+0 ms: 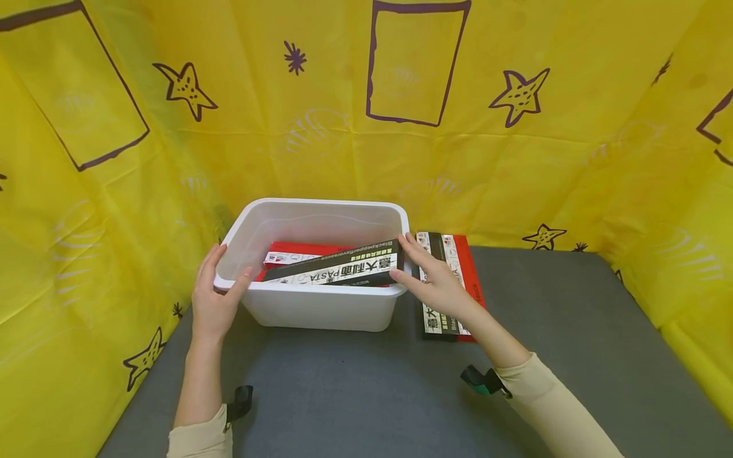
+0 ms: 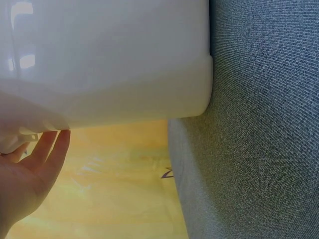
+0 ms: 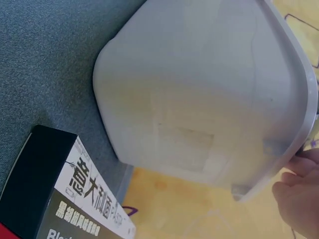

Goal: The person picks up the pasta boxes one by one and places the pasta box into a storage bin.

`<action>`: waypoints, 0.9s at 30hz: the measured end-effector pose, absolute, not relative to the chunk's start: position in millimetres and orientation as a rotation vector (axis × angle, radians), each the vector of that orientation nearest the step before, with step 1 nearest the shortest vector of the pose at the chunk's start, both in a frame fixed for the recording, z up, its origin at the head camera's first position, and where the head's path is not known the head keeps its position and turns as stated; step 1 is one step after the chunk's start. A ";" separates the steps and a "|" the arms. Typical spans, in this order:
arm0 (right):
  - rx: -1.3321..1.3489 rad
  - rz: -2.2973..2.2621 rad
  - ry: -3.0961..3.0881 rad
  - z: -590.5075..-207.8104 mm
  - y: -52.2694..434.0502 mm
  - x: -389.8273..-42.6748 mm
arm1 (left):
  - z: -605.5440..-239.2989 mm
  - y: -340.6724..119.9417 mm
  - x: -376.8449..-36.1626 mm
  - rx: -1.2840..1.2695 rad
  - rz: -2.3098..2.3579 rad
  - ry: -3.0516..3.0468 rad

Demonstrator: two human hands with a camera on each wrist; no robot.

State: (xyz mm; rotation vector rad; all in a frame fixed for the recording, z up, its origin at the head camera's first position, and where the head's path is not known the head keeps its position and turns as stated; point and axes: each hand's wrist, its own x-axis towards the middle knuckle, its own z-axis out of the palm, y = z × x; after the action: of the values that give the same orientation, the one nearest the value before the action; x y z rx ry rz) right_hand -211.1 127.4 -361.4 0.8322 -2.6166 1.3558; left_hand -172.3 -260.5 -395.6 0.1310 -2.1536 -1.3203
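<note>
A white plastic bin (image 1: 321, 308) stands on the dark table. My left hand (image 1: 214, 305) grips its left rim, thumb over the edge and fingers outside; the left wrist view shows those fingers (image 2: 55, 152) against the wall. At the opposite side, my right hand (image 1: 438, 286) holds the right end of a black-and-white pasta box (image 1: 349, 266), thumb and fingers at its two corners. This box lies slanted inside the bin, its right end up near the rim. Beneath it is red packaging (image 1: 309, 248), partly covered. In the right wrist view, the fingertips (image 3: 301, 164) reach over the rim.
Right of the bin, beneath my right forearm, more pasta packaging in black, white and red (image 1: 471, 267) lies on the table (image 1: 343, 388). A yellow curtain (image 1: 321, 159) with drawn starfish encloses the back and sides. Dark wrist straps (image 1: 239, 402) hang by both sleeves.
</note>
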 end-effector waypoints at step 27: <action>0.720 1.408 -2.579 -368.1 144.5 -202.4 | -396.3 -260.5 -173.1 0.128 -1.331 -2.131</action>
State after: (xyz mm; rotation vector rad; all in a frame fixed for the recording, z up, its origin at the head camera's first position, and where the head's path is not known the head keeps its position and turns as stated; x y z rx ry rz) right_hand -202.4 144.5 -368.1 0.7201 -2.5791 1.4079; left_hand -173.1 -260.5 -396.3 0.1276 -2.1315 -1.3311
